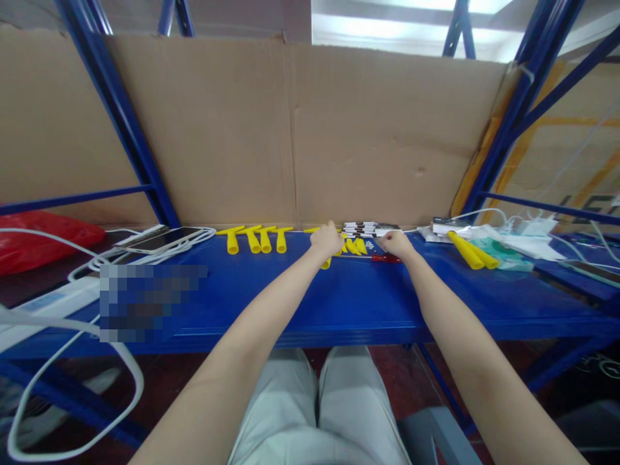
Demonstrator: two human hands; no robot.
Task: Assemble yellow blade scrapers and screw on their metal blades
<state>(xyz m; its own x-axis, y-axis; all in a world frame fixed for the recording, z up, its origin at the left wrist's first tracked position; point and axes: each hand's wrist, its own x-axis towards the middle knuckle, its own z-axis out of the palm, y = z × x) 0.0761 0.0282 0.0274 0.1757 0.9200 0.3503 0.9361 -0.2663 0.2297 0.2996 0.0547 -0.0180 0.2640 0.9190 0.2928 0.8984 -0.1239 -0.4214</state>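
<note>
My left hand (327, 239) is closed over a yellow T-shaped plastic piece (325, 264); one end of its crossbar and the bottom of its tube stick out around the fingers. Fingers bent together, my right hand (394, 243) rests by a scatter of small bits (371, 246); anything pinched in it is hidden. Just below that hand lies a red-handled screwdriver (385, 258), its shaft pointing left. Between my hands are small yellow pointed pieces (357, 246). Behind them sits a stack of black-and-white strips (367, 229).
Several like yellow T-shaped pieces (266, 240) stand in a row to the left. Two yellow tubes (469, 250) lie at right beside a white box (450, 226) and plastic wrap. A phone (167, 239), white cables and a red bag (46, 240) occupy the left. Cardboard (232, 129) walls the back.
</note>
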